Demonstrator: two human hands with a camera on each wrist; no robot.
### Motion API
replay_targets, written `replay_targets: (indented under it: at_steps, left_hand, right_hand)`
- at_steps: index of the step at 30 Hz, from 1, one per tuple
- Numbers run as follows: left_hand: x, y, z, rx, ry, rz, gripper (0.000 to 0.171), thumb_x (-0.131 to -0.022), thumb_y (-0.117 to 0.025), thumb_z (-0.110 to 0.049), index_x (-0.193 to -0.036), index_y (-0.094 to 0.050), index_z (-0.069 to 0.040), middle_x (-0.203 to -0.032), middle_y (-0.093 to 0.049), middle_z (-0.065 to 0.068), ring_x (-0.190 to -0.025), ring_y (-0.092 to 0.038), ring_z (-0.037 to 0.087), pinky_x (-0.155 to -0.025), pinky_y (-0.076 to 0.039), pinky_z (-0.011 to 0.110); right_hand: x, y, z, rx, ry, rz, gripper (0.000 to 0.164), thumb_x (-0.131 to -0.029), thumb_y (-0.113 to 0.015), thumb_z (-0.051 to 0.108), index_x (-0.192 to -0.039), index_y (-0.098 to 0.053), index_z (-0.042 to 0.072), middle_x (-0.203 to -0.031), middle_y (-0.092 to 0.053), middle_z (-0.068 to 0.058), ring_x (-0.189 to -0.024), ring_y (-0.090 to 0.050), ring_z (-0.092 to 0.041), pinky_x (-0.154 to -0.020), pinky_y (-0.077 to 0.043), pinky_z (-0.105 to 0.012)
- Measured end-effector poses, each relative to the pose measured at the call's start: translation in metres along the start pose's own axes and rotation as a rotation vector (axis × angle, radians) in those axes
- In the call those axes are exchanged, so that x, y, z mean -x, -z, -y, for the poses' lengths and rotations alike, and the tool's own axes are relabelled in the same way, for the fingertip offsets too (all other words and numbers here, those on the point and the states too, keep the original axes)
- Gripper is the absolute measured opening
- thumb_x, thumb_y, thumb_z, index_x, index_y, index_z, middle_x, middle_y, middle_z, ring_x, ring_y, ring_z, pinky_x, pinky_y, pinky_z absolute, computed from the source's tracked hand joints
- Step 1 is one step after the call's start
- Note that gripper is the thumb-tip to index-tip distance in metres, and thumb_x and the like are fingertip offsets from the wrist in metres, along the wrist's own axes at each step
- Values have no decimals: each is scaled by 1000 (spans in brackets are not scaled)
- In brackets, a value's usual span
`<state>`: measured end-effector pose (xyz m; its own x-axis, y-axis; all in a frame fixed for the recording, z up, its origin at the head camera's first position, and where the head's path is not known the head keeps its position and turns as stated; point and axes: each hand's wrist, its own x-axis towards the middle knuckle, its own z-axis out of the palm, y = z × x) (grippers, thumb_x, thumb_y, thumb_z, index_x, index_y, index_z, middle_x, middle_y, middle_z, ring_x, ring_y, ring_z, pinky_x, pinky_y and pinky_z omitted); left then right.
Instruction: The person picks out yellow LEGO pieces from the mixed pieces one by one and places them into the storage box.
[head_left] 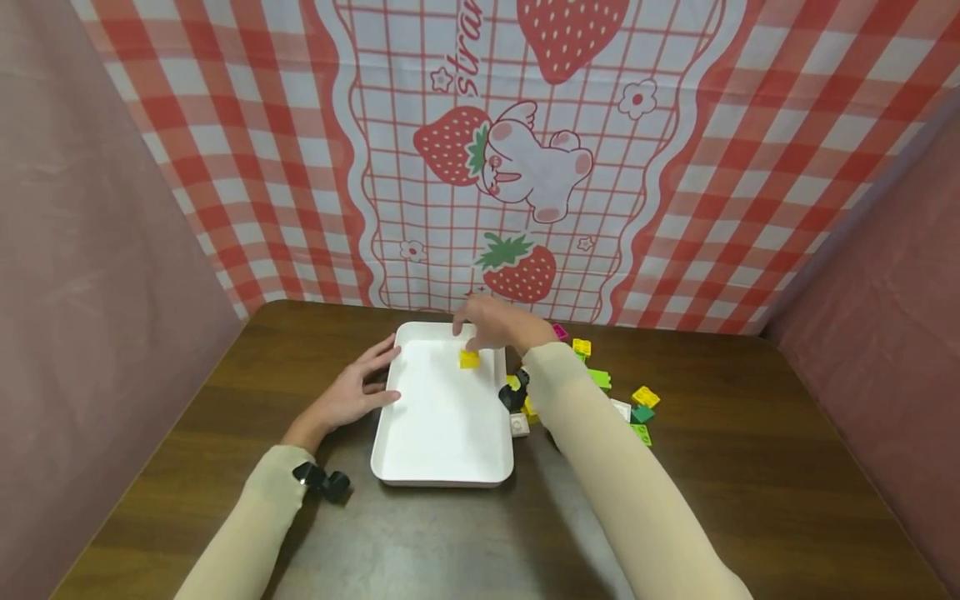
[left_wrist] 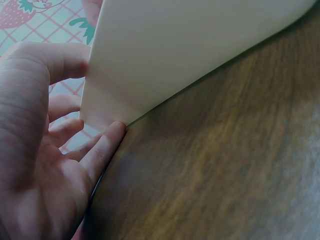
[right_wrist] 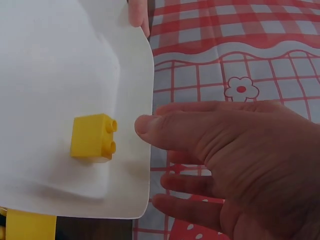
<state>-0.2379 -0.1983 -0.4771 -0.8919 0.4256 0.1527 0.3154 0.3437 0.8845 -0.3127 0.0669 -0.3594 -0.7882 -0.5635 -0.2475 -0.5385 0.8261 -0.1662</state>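
"What's at the far left?"

"Plain pink cloth (head_left: 97, 292), then the brown wood-grained table (head_left: 225, 433). A left hand (head_left: 351, 390) comes next, fingers fairly straight and spread, their tips touching the tray's side; they aren't curled round it."

"And the tray (head_left: 442, 425)?"

"White, shallow, lying flat on the table."

"Any writing?"

"Behind it, on the red-and-white checked cloth (head_left: 285, 167), lettering (head_left: 468, 50) reads 'stra', turned sideways; the rest is cut off at the top."

"Where's the yellow block (head_left: 469, 360)?"

"Inside the tray, near its far right corner, on its side with studs facing the far rim."

"Is the right hand (head_left: 491, 323) gripping it?"

"No, it's just beside the block, palm arched, fingers loose, holding nothing."

"Further right?"

"Loose blocks (head_left: 600, 379), yellow, green, white and pink, scattered on the table; then another pink cloth (head_left: 877, 358)."
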Motion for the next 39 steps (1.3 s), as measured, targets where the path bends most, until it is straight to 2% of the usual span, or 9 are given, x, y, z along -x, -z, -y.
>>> replay_targets:
  at_steps: [4,10,14,18,22,33,39]
  left_hand:
    - [0,0,0,1,9,-1,79,-88,-75,-7,-154,-32,1,-170,-11,12,-147,-30,41,-106,-46,62]
    - [0,0,0,-2,-3,0,79,-88,-75,-6,-154,-32,2,-170,-11,14,-146,-30,42,-105,-46,62]
    - [-1,0,-1,11,-23,2,79,-88,-75,-5,-153,-32,4,-169,-11,16,-145,-32,43,-105,-47,63]
    - [-3,0,-1,17,-30,9,79,-88,-75,-6,-153,-32,5,-169,-12,17,-144,-32,43,-105,-46,63]
    - [-3,0,-3,17,-36,10,79,-88,-75,-6,-153,-32,6,-169,-12,18,-144,-32,44,-104,-46,64]
    - [1,1,-3,-20,-9,3,78,-88,-74,-6,-154,-32,3,-169,-12,16,-146,-29,42,-105,-46,64]
    - [-1,1,-3,-30,13,2,79,-88,-75,-9,-154,-33,1,-169,-12,14,-147,-28,42,-106,-45,62]
  right_hand:
    - [2,2,-3,-24,-38,-12,35,-89,-76,20,-124,-70,18,-139,-59,-3,-126,-51,-22,-113,-47,-44]
    - [8,6,-12,-8,-19,-45,33,-90,-75,17,-122,-70,14,-138,-62,-4,-126,-53,-24,-112,-48,-43]
    - [13,8,-20,-1,-39,-69,29,-89,-76,18,-117,-71,15,-140,-61,-5,-127,-53,-26,-113,-47,-45]
    - [18,10,-29,-7,-89,-87,26,-88,-77,18,-114,-72,15,-133,-64,-5,-117,-57,-26,-107,-52,-44]
    - [21,11,-34,13,-127,-96,31,-88,-78,18,-117,-71,14,-128,-66,-6,-113,-57,-26,-106,-53,-44]
    - [26,12,-52,22,-172,-98,26,-88,-76,14,-113,-73,10,-122,-69,-10,-97,-59,-27,-95,-60,-42]
    - [33,11,-68,8,-180,-93,27,-87,-77,13,-114,-73,8,-119,-71,-12,-95,-60,-27,-93,-61,-41]
